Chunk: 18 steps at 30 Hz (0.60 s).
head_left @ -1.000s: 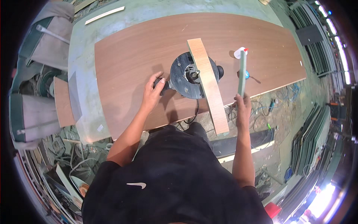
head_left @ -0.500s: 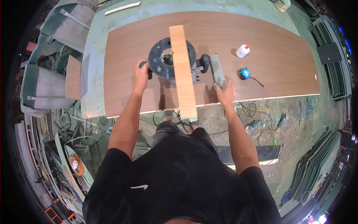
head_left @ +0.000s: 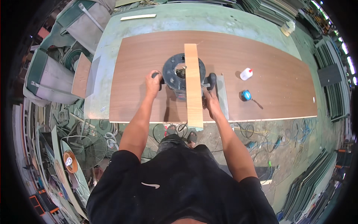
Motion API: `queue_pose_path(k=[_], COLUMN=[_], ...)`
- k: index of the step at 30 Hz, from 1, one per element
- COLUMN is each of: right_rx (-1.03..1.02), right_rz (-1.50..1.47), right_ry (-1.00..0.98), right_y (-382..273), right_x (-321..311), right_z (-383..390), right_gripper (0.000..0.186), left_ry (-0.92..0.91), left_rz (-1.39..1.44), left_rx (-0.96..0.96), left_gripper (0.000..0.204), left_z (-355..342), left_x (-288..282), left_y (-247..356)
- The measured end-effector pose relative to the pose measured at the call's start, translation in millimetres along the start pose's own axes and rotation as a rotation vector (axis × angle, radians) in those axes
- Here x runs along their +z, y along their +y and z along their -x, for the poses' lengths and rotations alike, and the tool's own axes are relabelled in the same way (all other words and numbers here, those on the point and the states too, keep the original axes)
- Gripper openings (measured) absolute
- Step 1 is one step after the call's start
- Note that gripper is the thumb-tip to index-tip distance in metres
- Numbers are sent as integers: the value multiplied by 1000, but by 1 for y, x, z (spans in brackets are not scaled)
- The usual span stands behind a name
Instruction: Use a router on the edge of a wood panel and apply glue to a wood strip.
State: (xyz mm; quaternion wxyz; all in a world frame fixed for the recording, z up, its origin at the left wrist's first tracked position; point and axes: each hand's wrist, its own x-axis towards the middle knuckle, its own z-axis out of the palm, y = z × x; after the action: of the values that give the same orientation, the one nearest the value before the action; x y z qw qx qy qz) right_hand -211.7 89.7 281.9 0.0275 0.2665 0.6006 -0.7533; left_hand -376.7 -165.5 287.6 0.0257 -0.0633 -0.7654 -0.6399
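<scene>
A plunge router (head_left: 172,76) with a round black base rests upside down on the brown panel (head_left: 141,56), its base facing up. A long pale wooden strip (head_left: 193,89) lies across the base and reaches past the panel's near edge. My left hand (head_left: 153,84) is closed around the router's left handle. Just below the black right-hand knob (head_left: 212,80), my right hand (head_left: 211,100) is closed at the side of the router body, its fingertips partly hidden. A grey metal bar (head_left: 222,97) lies on the panel to the right of that hand.
On the panel's right stand a white bottle with a red cap (head_left: 246,74) and a blue tape measure (head_left: 246,95). The green worktable (head_left: 100,86) shows around the panel. Cables (head_left: 246,130) lie on the floor. Large fabric bins (head_left: 52,74) stand at left.
My right hand has let go of the grey metal bar and moved left to the router's side. My left hand stays on its handle. The view has shifted, so the panel appears lower.
</scene>
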Motion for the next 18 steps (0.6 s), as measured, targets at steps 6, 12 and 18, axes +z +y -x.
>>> queue_pose_path(k=[6,12,18], right_rx=[-36,-363,-190], right_rz=[-51,968,1232], right_ry=[64,727,568], right_y=[27,53,83], right_x=[9,-68,-96], right_z=[7,35,4], right_gripper=[30,54,73], left_ry=[2,-35,7], left_rz=[3,36,1], left_rx=[141,55,97], left_gripper=[16,18,17], left_z=[-10,0,-2], left_x=[4,7,5], left_y=[6,7,5])
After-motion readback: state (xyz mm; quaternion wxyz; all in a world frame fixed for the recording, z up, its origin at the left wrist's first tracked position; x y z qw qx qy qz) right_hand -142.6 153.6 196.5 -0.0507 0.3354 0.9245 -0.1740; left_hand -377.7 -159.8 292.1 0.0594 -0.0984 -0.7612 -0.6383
